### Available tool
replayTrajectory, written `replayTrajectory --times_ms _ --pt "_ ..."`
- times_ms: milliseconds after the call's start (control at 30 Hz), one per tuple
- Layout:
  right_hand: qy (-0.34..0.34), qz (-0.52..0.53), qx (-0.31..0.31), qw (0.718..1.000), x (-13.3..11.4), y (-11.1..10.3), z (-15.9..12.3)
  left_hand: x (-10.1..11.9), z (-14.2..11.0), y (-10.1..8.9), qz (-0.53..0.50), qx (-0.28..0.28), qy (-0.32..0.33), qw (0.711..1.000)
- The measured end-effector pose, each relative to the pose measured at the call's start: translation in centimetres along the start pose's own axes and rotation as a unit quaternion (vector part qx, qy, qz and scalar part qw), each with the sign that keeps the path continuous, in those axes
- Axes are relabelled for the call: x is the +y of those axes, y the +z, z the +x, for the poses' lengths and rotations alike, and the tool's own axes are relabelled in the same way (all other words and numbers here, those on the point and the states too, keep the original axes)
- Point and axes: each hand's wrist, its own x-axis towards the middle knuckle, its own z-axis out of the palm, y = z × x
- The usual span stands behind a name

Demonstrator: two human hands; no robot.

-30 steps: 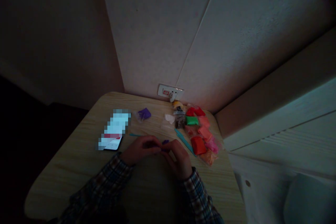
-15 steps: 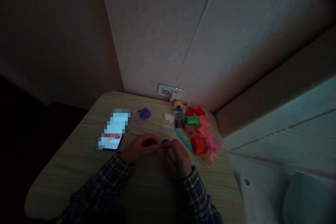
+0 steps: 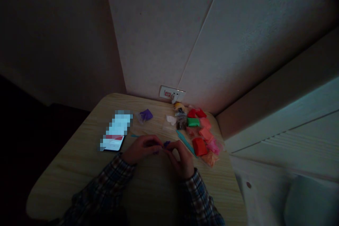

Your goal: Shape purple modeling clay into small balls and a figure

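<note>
Between the fingertips of both hands is a small piece of purple modelling clay (image 3: 166, 144), partly covered by the fingers. My left hand (image 3: 144, 149) pinches it from the left, and a little purple also shows below those fingers. From the right, my right hand (image 3: 181, 159) pinches the same clay between thumb and forefinger. Both hands are just above the wooden table (image 3: 66, 169). A turquoise clay tool (image 3: 186, 143) lies right of my right hand. Another thin turquoise tool (image 3: 134, 135) shows behind my left hand, mostly hidden by it.
A phone (image 3: 116, 132) with a lit, blurred screen lies on the left. A purple clay packet (image 3: 146, 114) and a white piece (image 3: 171, 120) lie toward the back. Several packets, including a green one (image 3: 193, 122) and a red one (image 3: 200, 147), crowd the right. Behind is a wall socket (image 3: 172, 93).
My right thumb and fingers have shifted slightly against the clay. More purple now shows between the hands and under my left fingers. The table things have stayed in place.
</note>
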Motion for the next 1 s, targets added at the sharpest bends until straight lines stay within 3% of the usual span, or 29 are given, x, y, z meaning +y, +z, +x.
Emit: replayTrajectory --times_ms 167,300,467,667,833,1000 --pt "0.029 0.003 -0.016 0.999 -0.1 -0.3 0.1 0.4 0.0 -0.2 0.0 0.037 -0.011 0.999" --pt "0.051 -0.005 0.02 0.998 0.0 -0.5 0.0 0.7 -0.2 -0.6 -0.004 0.049 0.008 0.999" --pt "0.097 0.041 0.014 0.994 0.1 -0.7 -0.1 1.0 -0.4 -1.0 -0.023 0.052 -0.025 0.998" --pt "0.093 0.014 0.049 0.994 0.1 -0.9 0.1 0.9 -0.3 -1.1 -0.017 0.074 -0.023 0.997" --pt "0.098 0.076 0.005 0.992 0.1 -0.7 -0.1 0.4 -0.1 -1.1 -0.062 0.075 -0.011 0.995" --pt "0.1 0.059 0.035 0.993 0.1 -0.7 -0.1 0.5 -0.1 -1.2 -0.075 0.078 -0.011 0.994"
